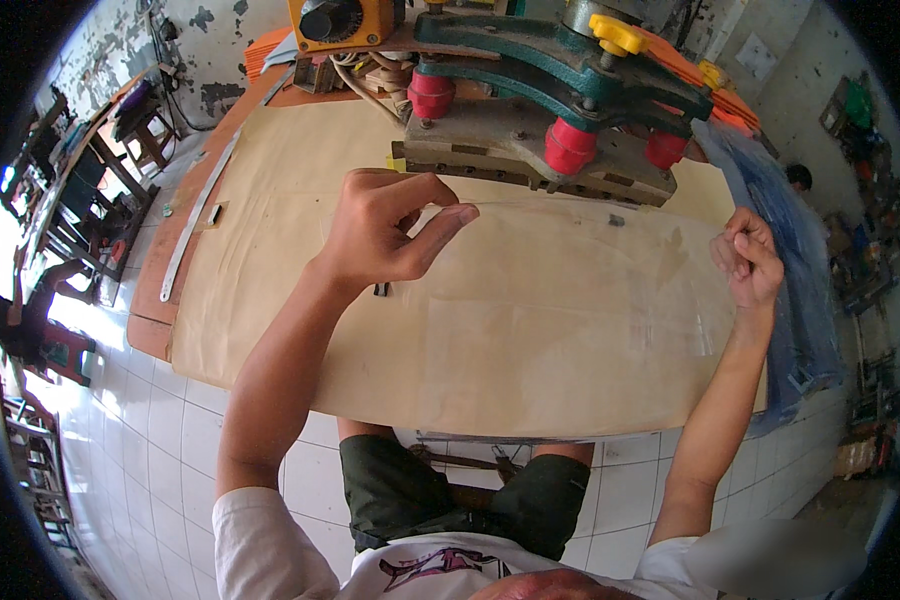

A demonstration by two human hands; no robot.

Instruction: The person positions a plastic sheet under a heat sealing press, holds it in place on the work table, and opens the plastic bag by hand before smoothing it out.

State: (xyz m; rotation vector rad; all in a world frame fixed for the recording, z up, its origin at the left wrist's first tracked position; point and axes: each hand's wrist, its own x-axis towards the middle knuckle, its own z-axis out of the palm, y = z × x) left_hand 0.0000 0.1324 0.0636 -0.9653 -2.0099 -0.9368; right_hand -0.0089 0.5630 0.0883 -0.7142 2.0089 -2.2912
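Note:
A clear plastic sheet (560, 270) stretches between my hands, low over the tan covering (260, 200) of the table; its edges are hard to make out. My left hand (400, 225) pinches thumb against forefinger at the sheet's far left corner, just in front of the press machine. At the right, my right hand (748, 258) has its fingers curled in at the sheet's other end. The press machine's metal head (530, 150), with red insulators (570, 146) and a dark green frame (530, 85), stands just beyond the sheet.
Blue-tinted plastic sheeting (800, 290) hangs over the table's right side. A small black piece (381, 289) lies near my left wrist, and a metal ruler (185, 250) along the left edge. Orange stacks (267, 50) stand behind. My legs are under the table's front edge.

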